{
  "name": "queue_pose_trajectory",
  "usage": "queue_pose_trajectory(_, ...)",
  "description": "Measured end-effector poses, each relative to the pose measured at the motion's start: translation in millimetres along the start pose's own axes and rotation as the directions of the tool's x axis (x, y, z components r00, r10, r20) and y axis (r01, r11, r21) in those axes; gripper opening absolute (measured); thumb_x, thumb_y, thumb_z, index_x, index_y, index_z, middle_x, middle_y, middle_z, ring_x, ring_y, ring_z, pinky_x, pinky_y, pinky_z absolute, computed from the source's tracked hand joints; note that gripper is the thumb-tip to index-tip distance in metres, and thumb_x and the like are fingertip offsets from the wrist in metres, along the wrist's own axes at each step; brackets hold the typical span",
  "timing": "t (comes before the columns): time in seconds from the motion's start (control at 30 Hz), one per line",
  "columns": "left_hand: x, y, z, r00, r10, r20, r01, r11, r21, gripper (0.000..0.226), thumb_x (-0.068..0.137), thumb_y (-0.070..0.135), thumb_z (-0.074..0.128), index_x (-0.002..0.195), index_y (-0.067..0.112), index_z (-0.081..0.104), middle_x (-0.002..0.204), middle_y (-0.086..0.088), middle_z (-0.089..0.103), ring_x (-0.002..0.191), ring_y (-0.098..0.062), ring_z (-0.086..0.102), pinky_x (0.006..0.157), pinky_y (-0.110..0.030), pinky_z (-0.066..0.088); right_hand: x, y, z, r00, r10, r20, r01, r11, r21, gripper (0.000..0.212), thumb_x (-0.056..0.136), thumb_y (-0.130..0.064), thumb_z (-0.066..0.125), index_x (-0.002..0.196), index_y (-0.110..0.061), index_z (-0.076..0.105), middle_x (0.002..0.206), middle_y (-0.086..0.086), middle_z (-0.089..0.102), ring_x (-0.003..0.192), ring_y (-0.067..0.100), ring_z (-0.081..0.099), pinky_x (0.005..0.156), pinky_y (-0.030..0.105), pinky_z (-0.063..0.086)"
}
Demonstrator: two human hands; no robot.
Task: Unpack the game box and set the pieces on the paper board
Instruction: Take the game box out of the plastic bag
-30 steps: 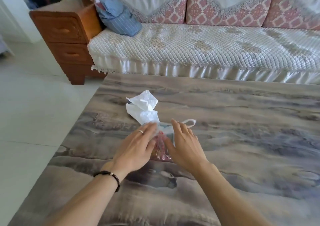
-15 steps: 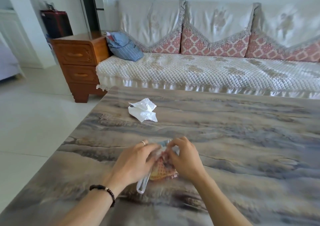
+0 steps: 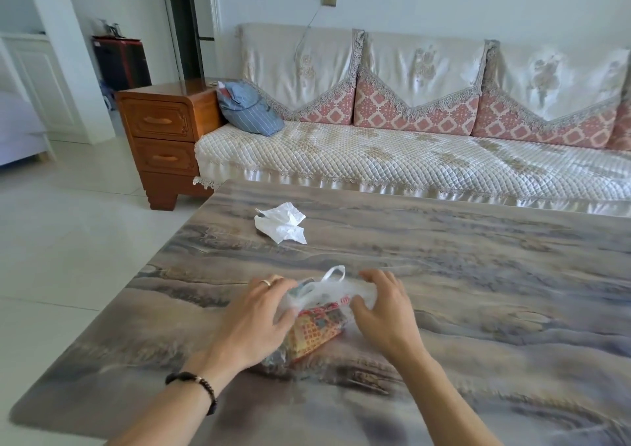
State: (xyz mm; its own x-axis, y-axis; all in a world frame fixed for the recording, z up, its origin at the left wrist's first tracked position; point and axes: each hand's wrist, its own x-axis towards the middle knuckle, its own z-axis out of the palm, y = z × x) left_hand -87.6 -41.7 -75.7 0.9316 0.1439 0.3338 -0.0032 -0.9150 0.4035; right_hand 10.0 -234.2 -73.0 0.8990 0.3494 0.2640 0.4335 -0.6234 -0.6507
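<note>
Since a moment ago the hands have spread apart, left hand [image 3: 254,319] and right hand [image 3: 382,309] each gripping the bag [image 3: 327,292] to open it off the box [image 3: 314,331] lying on the table [image 3: 478,275].

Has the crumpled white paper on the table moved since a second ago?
No. The crumpled white paper lies near the table's far left corner as before; only the camera shifted.

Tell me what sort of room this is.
Most likely a home living room: a long sofa with cream quilted covers and pink patterned cushions, a low marble-patterned table, and an orange-brown wooden drawer cabinet.
</note>
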Motion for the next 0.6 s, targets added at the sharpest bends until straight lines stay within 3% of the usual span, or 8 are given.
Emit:
queue_pose_trajectory(0.13,-1.1,10.0,5.1,0.999,0.048,-0.008,-0.047,0.998,0.039,0.047,0.087,0.029,0.067,0.132,0.026,0.051,0.117,0.013,0.061,0.109,-0.011,0.053,0.089,-0.024,0.04,6.2,-21.4,14.0,0.975,-0.182,0.125,0.21,0.942,-0.263,0.052,0.091,-0.043,0.051,0.14,-0.027,0.041,0.133,-0.009,0.051,0.126,0.017,0.041,0.104,0.038,0.03)
queue_pose_trajectory(0.23,-2.0,5.1,7.4,0.997,0.067,-0.028,-0.065,0.995,0.076,0.036,0.082,0.02,0.072,0.117,0.023,0.063,0.103,0.01,0.067,0.098,-0.013,0.058,0.086,-0.031,0.046,14.6,-29.2,21.3,0.956,-0.247,0.157,0.287,0.896,-0.338,0.027,0.095,-0.038,0.049,0.116,-0.026,0.061,0.115,-0.008,0.063,0.115,0.018,0.051,0.095,0.037,0.032)
queue_pose_trajectory(0.33,-3.1,-5.8,2.8,0.988,0.139,-0.069,-0.132,0.987,0.09,0.022,0.077,0.014,0.077,0.096,0.022,0.071,0.084,0.013,0.067,0.075,-0.009,0.051,0.066,-0.026,0.044,23.8,-23.5,17.1,0.985,-0.169,0.021,0.169,0.951,-0.261,0.02,0.093,-0.022,0.048,0.077,-0.018,0.059,0.08,-0.004,0.064,0.086,0.023,0.057,0.079,0.035,0.036)
queue_pose_trajectory(0.43,-6.3,-14.7,-7.2,0.982,0.179,-0.055,-0.172,0.979,0.111,0.021,0.076,0.003,0.071,0.08,0.023,0.068,0.076,0.015,0.061,0.071,-0.006,0.044,0.064,-0.019,0.034,36.0,-1.9,1.9,0.986,0.129,-0.103,-0.14,0.984,-0.113,0.025,0.091,-0.019,0.047,0.067,-0.013,0.051,0.064,0.001,0.059,0.067,0.028,0.056,0.069,0.037,0.048)
queue_pose_trajectory(0.53,-8.1,-15.4,-9.1,0.981,0.189,0.052,-0.194,0.976,0.097,0.022,0.083,0.009,0.05,0.079,0.022,0.068,0.087,0.012,0.064,0.085,-0.009,0.05,0.074,-0.028,0.046,37.3,8.3,-7.5,0.978,0.176,-0.116,-0.195,0.964,-0.182,0.014,0.089,-0.014,0.047,0.079,-0.013,0.056,0.079,-0.001,0.063,0.078,0.026,0.058,0.074,0.042,0.051)
queue_pose_trajectory(0.6,-10.0,-10.5,-7.4,0.982,0.148,0.117,-0.153,0.988,0.032,0.035,0.084,0.013,0.037,0.093,0.02,0.069,0.101,0.01,0.064,0.1,-0.01,0.05,0.084,-0.03,0.046,32.7,4.2,-5.2,0.973,0.017,-0.228,-0.06,0.981,-0.183,0.013,0.088,-0.009,0.05,0.096,-0.013,0.06,0.096,-0.001,0.063,0.092,0.024,0.056,0.079,0.04,0.048)
